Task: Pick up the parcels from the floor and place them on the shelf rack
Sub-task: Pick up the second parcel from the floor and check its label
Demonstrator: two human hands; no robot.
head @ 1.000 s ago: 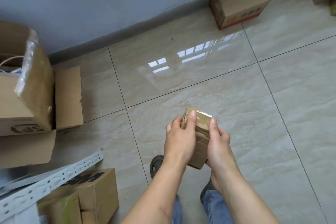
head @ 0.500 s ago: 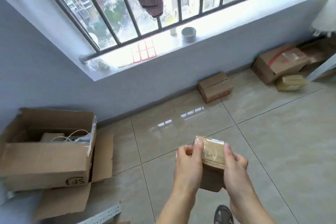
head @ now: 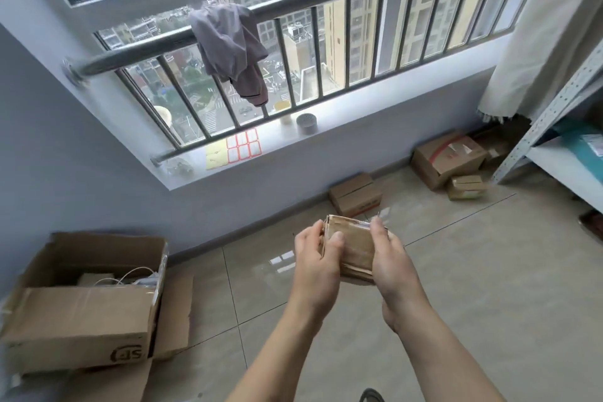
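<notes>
left hand [head: 315, 256] grips parcel [head: 354, 246] | right hand [head: 390, 256] grips its other side | shelf rack [head: 554, 101] at far right

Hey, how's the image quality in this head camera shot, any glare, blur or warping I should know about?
Head view: daylight from the window backlights the room; its glare reflects off the floor tiles. Wide-angle distortion bows the railing and shelf rack. The small floor box and open carton look slightly motion-smeared; the held parcel is fairly sharp.
</notes>
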